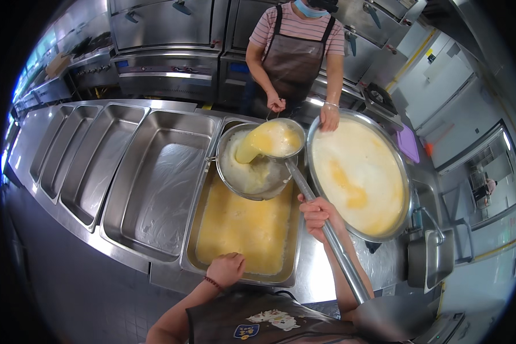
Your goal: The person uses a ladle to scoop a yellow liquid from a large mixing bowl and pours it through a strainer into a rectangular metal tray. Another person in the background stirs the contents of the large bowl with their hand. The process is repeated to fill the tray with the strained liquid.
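Note:
My right hand [320, 218] grips the long metal handle of a large ladle [303, 180]. From the tilted ladle bowl, yellow liquid [247, 148] with froth pours into a round metal strainer [241, 189]. Beneath the strainer is a deep steel pan [296, 258], holding foamy yellow liquid [243, 228]. My left hand [225, 268] is curled at the pan's near edge; its fingertips are hidden, so a hold on the rim cannot be made out. On the right, a wide round metal basin [406, 202] contains more frothy, pale yellow liquid [361, 172].
Several bare steel pans [161, 172] line the counter on the left. Opposite stands a co-worker in an apron [290, 60], one hand [276, 103] near the strainer, the other [329, 117] at the basin's rim. A smaller metal container [438, 258] is at right.

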